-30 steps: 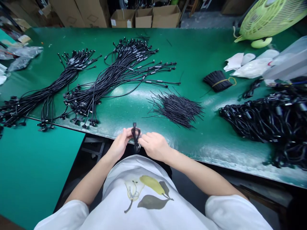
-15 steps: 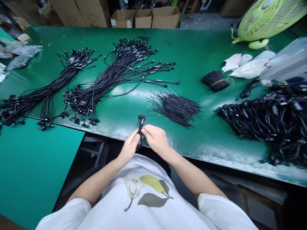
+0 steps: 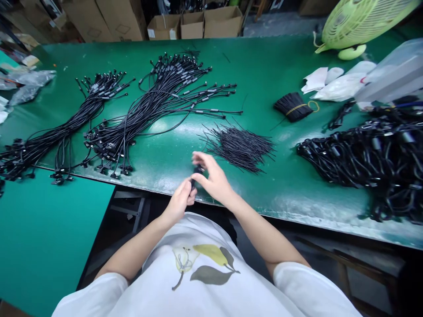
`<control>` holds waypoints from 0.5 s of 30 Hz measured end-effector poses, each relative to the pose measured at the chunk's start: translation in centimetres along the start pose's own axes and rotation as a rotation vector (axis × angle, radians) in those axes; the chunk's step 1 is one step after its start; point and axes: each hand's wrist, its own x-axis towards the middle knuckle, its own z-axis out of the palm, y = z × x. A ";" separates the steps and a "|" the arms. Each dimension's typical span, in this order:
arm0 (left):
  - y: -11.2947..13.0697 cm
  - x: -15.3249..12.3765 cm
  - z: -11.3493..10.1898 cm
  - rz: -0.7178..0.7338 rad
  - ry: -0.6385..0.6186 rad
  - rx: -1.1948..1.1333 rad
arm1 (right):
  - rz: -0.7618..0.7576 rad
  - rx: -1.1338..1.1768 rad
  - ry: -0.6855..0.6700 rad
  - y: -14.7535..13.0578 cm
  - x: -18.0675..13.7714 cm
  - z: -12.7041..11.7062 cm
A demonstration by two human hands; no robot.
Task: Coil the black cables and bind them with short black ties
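At the table's front edge, my left hand is closed around a small folded bundle of black cable. My right hand curves over the upper end of this bundle, its thumb against the cable and its fingers bent round the far side. Most of the bundle is hidden by both hands, and the right fingertips are slightly blurred. Just beyond my right hand lies a loose pile of thin black ties.
Two long bunches of straight black cables lie to the left. A heap of folded cables is at right. Behind it are a banded bunch of black ties, white paper and a green fan. Cardboard boxes stand beyond the table.
My right hand has shifted up along the cable bundle, and its fingers have gone from a pinch at the middle to a wider curl over the upper end. My left hand keeps its hold.
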 end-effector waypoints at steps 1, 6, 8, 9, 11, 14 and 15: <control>-0.4 0.0 0.1 -0.035 -0.005 0.013 | 0.020 0.027 -0.030 0.1 0.0 0.5; -1.7 0.3 -0.2 -0.143 0.015 0.062 | 0.283 0.283 0.007 1.0 -0.9 2.2; -1.8 0.4 -0.4 -0.095 -0.001 0.101 | 0.331 0.454 0.062 1.5 -1.4 2.5; -1.8 0.4 -0.4 -0.042 -0.006 0.144 | 0.341 0.529 0.083 1.8 -1.8 2.7; -1.6 0.4 -0.4 0.081 -0.019 0.299 | 0.371 0.617 0.053 2.2 -2.7 3.0; -0.4 0.4 -0.6 0.235 -0.196 0.674 | 0.425 0.556 -0.120 2.7 -3.9 1.8; 0.4 0.6 -1.0 0.290 -0.262 0.808 | 0.431 0.479 -0.130 2.9 -4.2 0.4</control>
